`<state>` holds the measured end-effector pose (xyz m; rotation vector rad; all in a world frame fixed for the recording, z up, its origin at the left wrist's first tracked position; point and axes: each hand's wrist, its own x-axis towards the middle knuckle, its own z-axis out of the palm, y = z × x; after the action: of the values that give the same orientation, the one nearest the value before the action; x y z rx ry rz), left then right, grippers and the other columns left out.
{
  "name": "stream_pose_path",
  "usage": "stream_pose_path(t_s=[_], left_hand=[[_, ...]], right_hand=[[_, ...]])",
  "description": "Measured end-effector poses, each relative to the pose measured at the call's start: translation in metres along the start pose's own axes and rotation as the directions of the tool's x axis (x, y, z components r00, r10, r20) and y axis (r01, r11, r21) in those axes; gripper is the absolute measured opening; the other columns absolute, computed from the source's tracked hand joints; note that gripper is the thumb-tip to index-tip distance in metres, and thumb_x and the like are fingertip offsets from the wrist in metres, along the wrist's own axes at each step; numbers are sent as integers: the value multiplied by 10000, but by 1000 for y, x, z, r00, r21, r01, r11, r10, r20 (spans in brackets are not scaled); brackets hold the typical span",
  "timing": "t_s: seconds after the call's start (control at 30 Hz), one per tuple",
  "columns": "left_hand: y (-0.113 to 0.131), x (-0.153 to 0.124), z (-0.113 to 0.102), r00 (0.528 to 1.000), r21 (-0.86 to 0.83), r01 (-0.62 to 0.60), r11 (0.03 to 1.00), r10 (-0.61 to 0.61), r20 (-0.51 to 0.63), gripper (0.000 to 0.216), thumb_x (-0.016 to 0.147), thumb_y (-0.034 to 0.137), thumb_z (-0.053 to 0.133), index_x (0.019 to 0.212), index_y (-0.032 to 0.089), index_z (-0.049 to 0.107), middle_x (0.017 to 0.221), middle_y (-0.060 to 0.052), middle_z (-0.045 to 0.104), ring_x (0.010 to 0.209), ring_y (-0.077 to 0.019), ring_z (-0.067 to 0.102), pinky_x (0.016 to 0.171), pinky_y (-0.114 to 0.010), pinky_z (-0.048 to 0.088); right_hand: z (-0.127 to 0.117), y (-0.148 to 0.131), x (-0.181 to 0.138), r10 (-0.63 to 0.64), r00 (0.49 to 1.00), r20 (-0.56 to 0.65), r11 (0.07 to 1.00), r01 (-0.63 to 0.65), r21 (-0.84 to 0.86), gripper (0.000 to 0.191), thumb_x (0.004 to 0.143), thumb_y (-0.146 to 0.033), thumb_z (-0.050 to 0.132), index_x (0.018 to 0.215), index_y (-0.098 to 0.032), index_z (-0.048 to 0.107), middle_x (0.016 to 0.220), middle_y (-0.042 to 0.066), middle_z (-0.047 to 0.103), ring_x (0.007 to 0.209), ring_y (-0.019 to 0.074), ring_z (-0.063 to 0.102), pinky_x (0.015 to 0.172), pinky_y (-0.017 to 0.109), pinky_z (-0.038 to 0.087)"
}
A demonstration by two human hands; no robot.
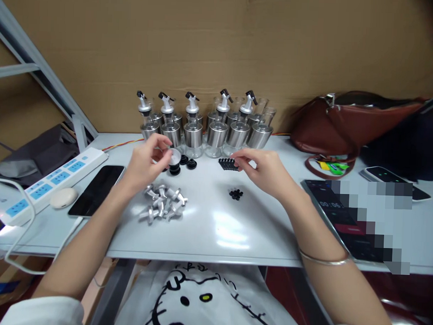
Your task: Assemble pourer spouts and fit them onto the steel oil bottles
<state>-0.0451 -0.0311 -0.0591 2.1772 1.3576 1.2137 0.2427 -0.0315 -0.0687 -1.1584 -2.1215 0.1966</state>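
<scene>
My left hand is closed in a pinch on a silver pourer spout, whose round flange faces me. Black rubber stoppers lie on the table beside and just below it. Nearer to me, several loose silver spouts form a pile. My right hand has its thumb and fingers closed at the right end of a row of small black flip caps, pinching the end cap. Its fingertips partly hide that cap. Below this hand sits a little cluster of tiny black parts.
Behind the hands stand glass-and-steel oil bottles, several topped with pourers. A power strip, a dark phone and a white round case lie left. Rightward are a brown bag, a tablet and another device.
</scene>
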Motion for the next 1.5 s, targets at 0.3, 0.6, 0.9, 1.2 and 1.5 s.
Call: stream_pose_path(t_s=[0.3,0.6,0.9,1.2,1.5], left_hand=[[6,-21,55,833,19,-553,833,553,-28,146,902,145,536,995,202,439,862,-10,584,725,-83,612,597,-167,516],[15,-15,55,709,73,-696,714,700,-89,156,896,143,564,920,188,416,866,-37,616,728,-86,620,590,-166,523],[21,-22,51,763,-69,-644,762,646,18,326,877,321,609,1123,206,429,1025,-69,593,928,-154,622,738,-285,588],[27,-12,-6,797,80,-122,989,49,601,685,728,565,679,1290,275,416,1314,-95,442,1213,-295,475,978,-452,453],[25,-27,-29,599,402,-134,906,-249,761,856,485,398,841,1262,367,483,1437,-104,329,1305,-420,341,963,-599,379]], right_hand=[[12,-32,-1,45,952,302,894,-174,413,320,800,-357,658,1053,-162,634,841,49,723,744,167,673,637,269,503],[23,-35,-3,63,954,293,691,-253,677,470,698,-284,748,1131,-183,596,943,46,707,817,161,669,832,354,543],[20,-34,-1,88,961,262,580,-263,771,403,613,-227,811,933,-196,568,838,1,648,774,141,641,782,339,550],[18,-29,0,153,968,200,579,-252,775,414,603,-256,822,931,-190,579,844,11,646,735,135,624,739,323,538],[14,-29,1,191,959,210,575,-283,768,450,589,-317,837,928,-196,566,783,-5,638,697,124,608,733,319,526]])
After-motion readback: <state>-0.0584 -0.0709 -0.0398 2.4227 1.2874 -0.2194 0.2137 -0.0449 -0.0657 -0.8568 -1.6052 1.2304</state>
